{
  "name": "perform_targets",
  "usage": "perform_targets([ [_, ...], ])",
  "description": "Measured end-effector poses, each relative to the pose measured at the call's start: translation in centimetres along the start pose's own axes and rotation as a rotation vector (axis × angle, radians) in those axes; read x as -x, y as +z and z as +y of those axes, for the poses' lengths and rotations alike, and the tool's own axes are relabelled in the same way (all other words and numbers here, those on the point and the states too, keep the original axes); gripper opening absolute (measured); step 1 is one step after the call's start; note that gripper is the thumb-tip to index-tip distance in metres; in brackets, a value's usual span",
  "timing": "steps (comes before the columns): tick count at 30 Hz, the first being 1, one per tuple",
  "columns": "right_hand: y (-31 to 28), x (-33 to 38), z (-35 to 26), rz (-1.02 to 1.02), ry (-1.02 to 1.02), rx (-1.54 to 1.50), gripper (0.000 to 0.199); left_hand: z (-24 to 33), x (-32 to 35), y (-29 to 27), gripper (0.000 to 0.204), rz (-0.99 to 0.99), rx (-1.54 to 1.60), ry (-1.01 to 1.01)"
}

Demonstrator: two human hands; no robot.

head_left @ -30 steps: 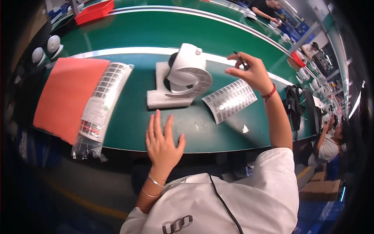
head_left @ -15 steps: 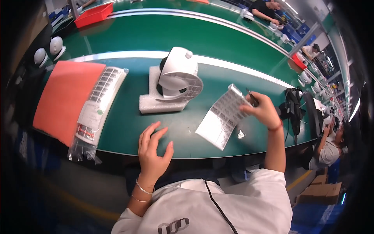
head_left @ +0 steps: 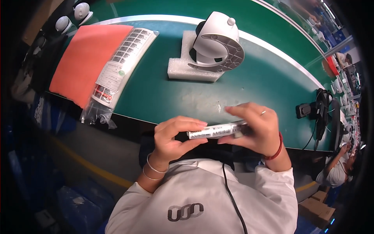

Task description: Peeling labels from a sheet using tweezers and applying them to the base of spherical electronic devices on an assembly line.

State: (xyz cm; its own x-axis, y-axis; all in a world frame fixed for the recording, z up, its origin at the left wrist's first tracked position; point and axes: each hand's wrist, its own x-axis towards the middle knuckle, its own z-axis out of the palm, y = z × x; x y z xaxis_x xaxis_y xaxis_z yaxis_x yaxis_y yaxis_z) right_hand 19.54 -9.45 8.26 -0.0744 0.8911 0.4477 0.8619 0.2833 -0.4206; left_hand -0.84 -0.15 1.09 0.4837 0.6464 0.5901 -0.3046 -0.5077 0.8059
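Nearest of all, the white-sleeved forearms come up from the lower edge, and both hands meet just above the near edge of the green table (head_left: 163,97). The left hand (head_left: 173,136), two thin bangles on its wrist, has thumb and fingers pinched onto the left end of a label sheet (head_left: 214,130), seen edge-on as a narrow white strip with dark print along it. The right hand (head_left: 257,130), ring on one finger and a red cord at the wrist, closes on the right end of that same sheet, fingers over the top, thumb hidden beneath. So the sheet is gripped at both ends, held level in the air in front of the chest, clear of the tabletop. Off to the left, a clear plastic bag (head_left: 120,64) of more label sheets lies slantwise, its near end hanging past the table edge, its far part overlapping an orange mat (head_left: 83,58). Farther out, centre, a white round device (head_left: 218,43) sits tilted on a white foam block (head_left: 187,70). To the right, a black cabled unit (head_left: 317,107) rests at the table's edge. Far left, two small white round devices (head_left: 72,17) sit beyond the mat.
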Motion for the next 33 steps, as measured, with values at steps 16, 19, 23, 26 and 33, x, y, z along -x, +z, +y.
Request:
perform_targets([
  [16, -0.7, 6.9, 2.2, 0.109, 0.537, -0.071, 0.031, -0.8, 1.6, 0.9, 0.021, 0.141, 0.023, -0.180],
  [19, -1.0, 6.6, 1.8, 0.110, 0.470, -0.074, 0.032, -0.5, 1.8, 1.5, 0.031, 0.247, 0.193, -0.239],
  [23, -0.7, 6.0, 0.3, 0.396, 0.279, -0.120, 0.045, -1.0, 1.6, 0.7, 0.040, 0.087, -0.020, -0.132],
  [26, -0.1, 5.1, -1.3, 0.391, 0.071, -0.323, 0.046, -1.1, 1.7, 1.1, 0.044, 0.055, -0.093, -0.088],
  [33, 0.8, 2.3, -2.0, 0.130, -0.025, -0.328, 0.035, -0.9, 1.9, 1.8, 0.049, 0.052, -0.108, -0.101],
])
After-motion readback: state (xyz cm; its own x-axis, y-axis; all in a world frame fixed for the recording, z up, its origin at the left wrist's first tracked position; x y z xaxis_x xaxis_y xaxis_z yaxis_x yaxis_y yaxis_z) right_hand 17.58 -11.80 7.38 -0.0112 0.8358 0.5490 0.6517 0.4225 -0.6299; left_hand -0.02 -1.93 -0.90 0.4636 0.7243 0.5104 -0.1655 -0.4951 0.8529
